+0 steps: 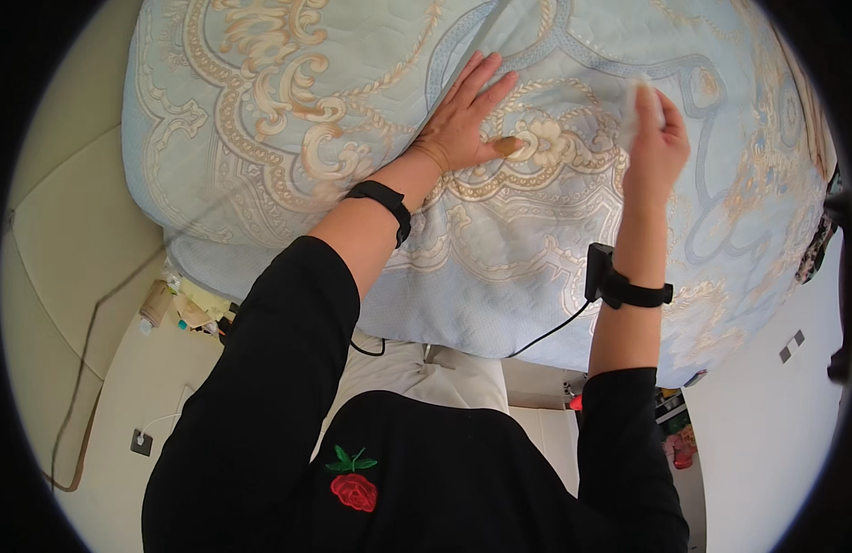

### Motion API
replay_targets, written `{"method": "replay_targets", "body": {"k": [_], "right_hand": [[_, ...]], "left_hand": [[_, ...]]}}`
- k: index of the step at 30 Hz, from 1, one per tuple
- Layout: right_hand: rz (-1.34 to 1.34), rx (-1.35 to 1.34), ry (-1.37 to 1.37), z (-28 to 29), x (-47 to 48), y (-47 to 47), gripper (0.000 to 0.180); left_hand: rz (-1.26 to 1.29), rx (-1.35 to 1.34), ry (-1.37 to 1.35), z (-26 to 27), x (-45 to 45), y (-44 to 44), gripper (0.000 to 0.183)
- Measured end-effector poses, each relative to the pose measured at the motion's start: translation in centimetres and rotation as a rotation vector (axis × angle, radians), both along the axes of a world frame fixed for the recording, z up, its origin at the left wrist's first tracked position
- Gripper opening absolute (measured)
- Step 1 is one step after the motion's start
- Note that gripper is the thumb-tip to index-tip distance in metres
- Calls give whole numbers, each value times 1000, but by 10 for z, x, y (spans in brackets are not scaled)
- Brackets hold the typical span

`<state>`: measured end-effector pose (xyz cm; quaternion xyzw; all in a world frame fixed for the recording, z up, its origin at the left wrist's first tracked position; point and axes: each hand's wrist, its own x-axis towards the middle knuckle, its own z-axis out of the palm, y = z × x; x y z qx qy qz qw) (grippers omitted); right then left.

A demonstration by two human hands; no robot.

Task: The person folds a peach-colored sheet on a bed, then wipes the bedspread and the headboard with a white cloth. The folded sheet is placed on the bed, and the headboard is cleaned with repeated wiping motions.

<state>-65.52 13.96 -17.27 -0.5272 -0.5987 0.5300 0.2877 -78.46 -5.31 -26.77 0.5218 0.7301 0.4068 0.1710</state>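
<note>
A pale blue quilted bedspread (288,138) with cream and gold scrollwork spreads before me over a bed. My left hand (460,121) presses palm down on it, fingers apart, holding nothing. A tan adhesive bandage (507,146) wraps its thumb. Along that hand runs a raised edge or fold (460,66) of the bedspread. To the right, my right hand (654,148) is lifted over the cover, its thumb and fingers shut on a small white piece of soft material (631,114), perhaps a tissue. Motion blur hides the exact kind.
A padded beige headboard (73,228) borders the bed at left. Small items, including a beige bottle (155,304), stand beside it. A black cable (554,332) hangs from the device strapped to my right wrist (599,273). A wall socket (141,442) holds a white plug.
</note>
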Motion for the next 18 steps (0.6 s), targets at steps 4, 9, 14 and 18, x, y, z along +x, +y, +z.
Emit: {"method": "replay_targets", "body": {"k": [4,9,14,18], "right_hand": [[-111,-208,-116,19,28,-20,37],[-10,-265,-76,12,45,-70,33],[60,-56,-156,8,31,-66,31],[323,406,-345,-6,3,-29,25]], "left_hand": [[-7,50,-44,21,-11,16,71],[-255,-124,527,30,-35,77,38],[-218,-20,390,12,-56,108,39],[-265,-46,232,5,-60,108,42]]}}
